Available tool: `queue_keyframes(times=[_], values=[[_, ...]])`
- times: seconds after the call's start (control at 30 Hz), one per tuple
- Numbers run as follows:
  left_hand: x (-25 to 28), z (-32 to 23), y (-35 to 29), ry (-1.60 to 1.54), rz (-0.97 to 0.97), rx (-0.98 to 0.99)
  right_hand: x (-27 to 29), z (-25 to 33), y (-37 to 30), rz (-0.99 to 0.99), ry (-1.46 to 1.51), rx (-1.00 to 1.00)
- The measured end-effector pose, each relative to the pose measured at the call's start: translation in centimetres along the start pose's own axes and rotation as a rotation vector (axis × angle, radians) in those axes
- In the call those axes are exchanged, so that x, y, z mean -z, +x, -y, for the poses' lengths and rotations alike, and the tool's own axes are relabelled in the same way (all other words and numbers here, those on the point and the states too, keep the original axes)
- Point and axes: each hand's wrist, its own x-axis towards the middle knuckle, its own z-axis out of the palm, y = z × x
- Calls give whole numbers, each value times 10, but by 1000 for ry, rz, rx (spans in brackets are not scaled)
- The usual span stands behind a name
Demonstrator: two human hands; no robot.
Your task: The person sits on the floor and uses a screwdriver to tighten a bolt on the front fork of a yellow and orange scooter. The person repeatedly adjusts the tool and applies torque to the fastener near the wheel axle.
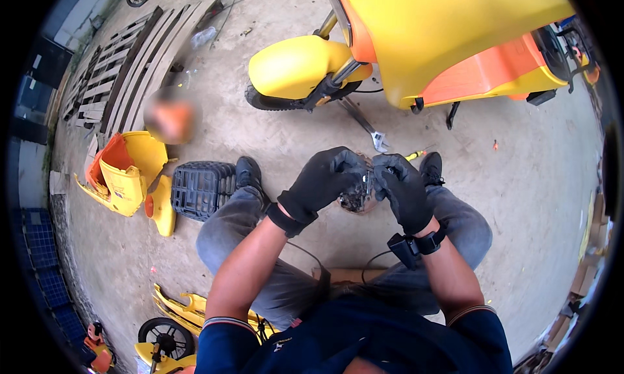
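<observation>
Both my hands wear black gloves and meet between my knees. My left hand [329, 180] is closed, its thumb and fingers pinched around something too small to make out. Facing it, my right hand [404, 191] is closed too, fingertips pressed together around a small dark piece I cannot name. Just below and partly behind the hands sits a round container [359, 202] with dark and metallic small parts in it. Past the fingertips an adjustable wrench [378, 140] lies on the floor. A yellow-handled tool [415, 155] lies beside my right shoe.
A yellow and orange scooter [455, 49] stands ahead to the right. Wooden pallets [130, 62], yellow body panels [123, 179] and a black plastic crate [203, 189] are on the left. Behind me on the left lies another yellow vehicle with a black wheel [166, 335].
</observation>
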Motion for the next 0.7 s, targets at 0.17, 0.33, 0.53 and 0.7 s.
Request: queue_keyframes(times=[0.17,0.33,0.53,0.7], values=[[-4,-14,6,-121,-44,106,-2,4,0,31,-33,38],[-4,-11,9,-137,-84,83,-11,18,-6,17,-47,51],[8,-23,10,-206,-206,124,-10,19,-4,39,83,25],[8,-21,6,-286,-175,131,-14,20,-6,138,51,42]])
